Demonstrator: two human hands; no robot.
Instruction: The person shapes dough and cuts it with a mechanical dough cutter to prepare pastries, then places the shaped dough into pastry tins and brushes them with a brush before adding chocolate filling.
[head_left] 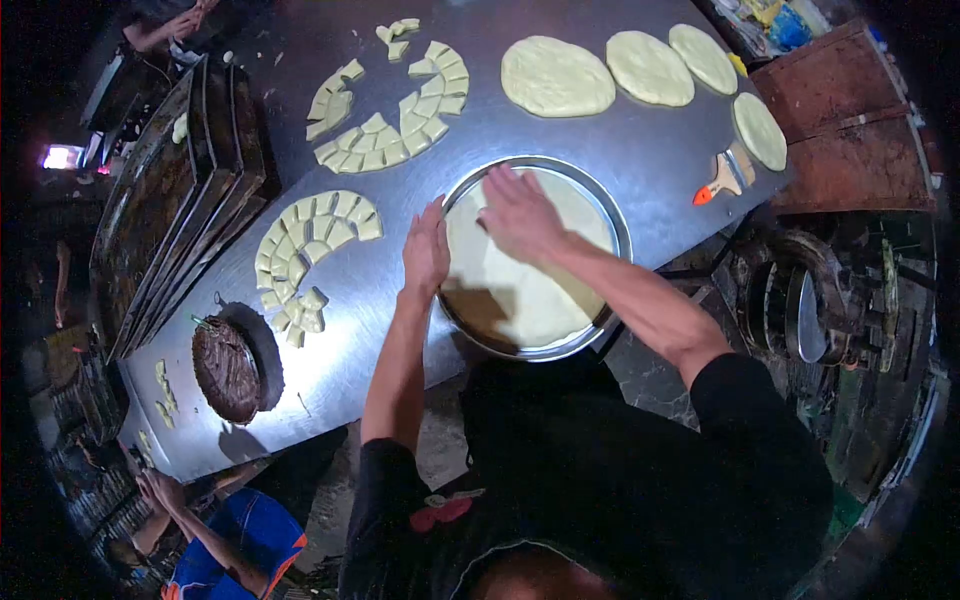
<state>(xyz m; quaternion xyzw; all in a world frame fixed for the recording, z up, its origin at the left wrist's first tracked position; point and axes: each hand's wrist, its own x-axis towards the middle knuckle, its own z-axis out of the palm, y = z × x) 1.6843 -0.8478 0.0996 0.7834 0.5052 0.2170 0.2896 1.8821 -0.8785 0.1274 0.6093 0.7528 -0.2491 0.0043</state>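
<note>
A round metal pan (622, 235) stands near the table's front edge, with a flat sheet of pale dough (545, 300) spread across its inside. My right hand (523, 213) lies palm down on the dough toward the pan's far side, its fingers stretched out. Against the left outer rim rests my left hand (427, 245), fingers extended and holding nothing. Left of the pan, a ring of cut dough pieces (318, 230) lies partly broken up. Another ring of cut dough (385, 145) is farther back. Several flattened dough rounds (557, 77) lie at the back right.
A brush (727, 177) with an orange-tipped handle lies at the table's right. A bowl of brown paste (225, 370) sits at the left, near stacked dark trays (190, 200). Another person's hands (160, 490) show at lower left; a further person's arm (165, 30) appears at upper left.
</note>
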